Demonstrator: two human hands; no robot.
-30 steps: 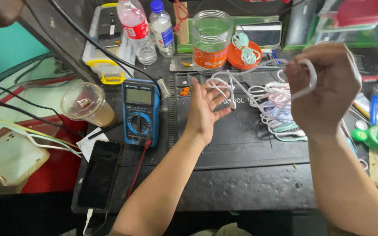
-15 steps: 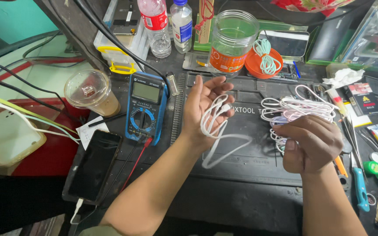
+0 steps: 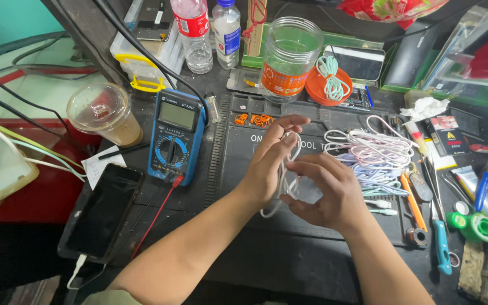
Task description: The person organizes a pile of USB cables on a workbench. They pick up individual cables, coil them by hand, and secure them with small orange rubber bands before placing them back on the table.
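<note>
Two bare forearms in view, entering from bottom edge. Left hand [image 3: 269, 169]: no glove, ring, watch or band visible; fingers uncovered, nails short. Right hand [image 3: 329, 195]: likewise bare, no jewellery visible on back or wrist. Pale greenish sleeve edge [image 3: 105, 296] at left upper arm, bottom of frame. Right sleeve out of view.

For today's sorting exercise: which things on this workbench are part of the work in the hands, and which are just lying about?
In hand:
left hand
right hand
white cable looped over the left hand
pile of pastel cables beside them

Lying about:
blue multimeter
phone
iced drink cup
clear jar
green tape roll
</note>
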